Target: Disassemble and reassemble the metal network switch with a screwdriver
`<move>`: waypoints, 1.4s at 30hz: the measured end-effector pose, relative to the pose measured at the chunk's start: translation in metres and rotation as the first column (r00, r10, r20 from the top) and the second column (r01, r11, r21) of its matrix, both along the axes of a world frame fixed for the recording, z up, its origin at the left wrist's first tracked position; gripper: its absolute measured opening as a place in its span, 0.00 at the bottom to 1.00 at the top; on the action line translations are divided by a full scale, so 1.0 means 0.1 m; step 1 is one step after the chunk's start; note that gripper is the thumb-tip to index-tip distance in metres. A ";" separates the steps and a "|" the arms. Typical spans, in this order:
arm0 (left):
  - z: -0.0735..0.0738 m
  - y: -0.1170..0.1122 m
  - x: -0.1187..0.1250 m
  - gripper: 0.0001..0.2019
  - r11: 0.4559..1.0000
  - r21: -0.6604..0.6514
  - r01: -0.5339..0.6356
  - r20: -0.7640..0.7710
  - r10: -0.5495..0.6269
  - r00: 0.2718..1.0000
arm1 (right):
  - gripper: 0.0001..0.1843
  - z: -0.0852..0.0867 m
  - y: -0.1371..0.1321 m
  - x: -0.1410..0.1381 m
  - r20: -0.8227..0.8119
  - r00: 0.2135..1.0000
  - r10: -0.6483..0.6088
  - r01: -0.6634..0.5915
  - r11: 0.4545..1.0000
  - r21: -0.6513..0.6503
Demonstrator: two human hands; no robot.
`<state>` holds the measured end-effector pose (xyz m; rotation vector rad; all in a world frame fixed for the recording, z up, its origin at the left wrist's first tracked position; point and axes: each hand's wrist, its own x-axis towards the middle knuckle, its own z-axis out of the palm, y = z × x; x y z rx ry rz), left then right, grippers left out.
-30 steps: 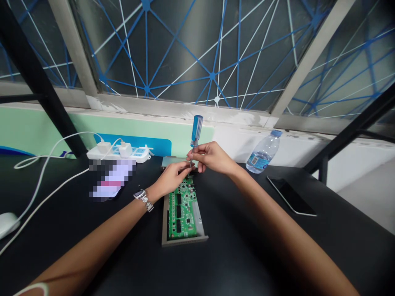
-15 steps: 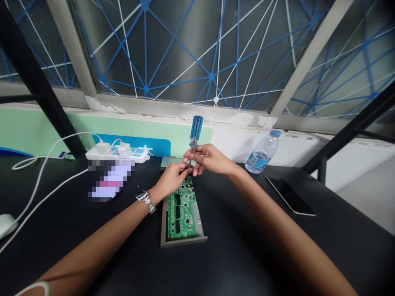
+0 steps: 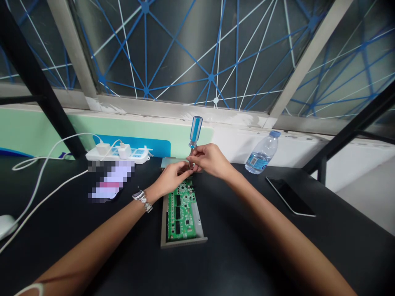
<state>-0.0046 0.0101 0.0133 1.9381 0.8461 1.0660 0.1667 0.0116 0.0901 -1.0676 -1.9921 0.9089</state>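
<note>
A green circuit board (image 3: 182,213) lies in an open grey metal case (image 3: 163,224) on the black table. Above its far end my right hand (image 3: 208,160) pinches the metal shaft of a screwdriver with a clear blue handle (image 3: 195,130), which stands nearly upright with its tip down at the board. My left hand (image 3: 171,177), with a watch on the wrist, reaches in from the left. Its fingers are closed around the lower shaft near the tip, touching my right fingers.
A white power strip (image 3: 119,153) with plugged chargers and white cables sits at the back left beside a blurred-out item (image 3: 110,181). A water bottle (image 3: 262,152) lies at the back right. A dark phone (image 3: 290,195) lies flat on the right. A white object (image 3: 6,225) sits at the left edge.
The screwdriver has tilted slightly and my fingers have shifted along its shaft; my left wrist moved a little to the left. The board and case stay put.
</note>
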 end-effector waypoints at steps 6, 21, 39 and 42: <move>0.07 0.00 -0.04 0.10 0.994 0.018 0.106 0.005 -0.106 0.994 | 0.09 -0.02 -0.01 0.01 0.032 0.999 0.041 -0.041 0.999 -0.012; 0.02 -0.03 -0.01 0.10 0.996 0.024 -0.083 0.053 0.081 0.995 | 0.08 -0.04 -0.02 -0.05 0.021 0.992 -0.122 0.121 0.992 0.044; -0.04 0.09 0.01 0.09 0.993 -0.030 0.110 0.175 -0.103 0.979 | 0.05 -0.05 -0.01 -0.06 -0.049 0.998 0.024 -0.027 0.998 -0.059; -0.03 0.09 -0.03 0.10 0.979 -0.057 0.195 0.170 -0.183 0.968 | 0.06 -0.05 -0.01 -0.07 -0.101 0.994 0.033 -0.045 0.992 -0.121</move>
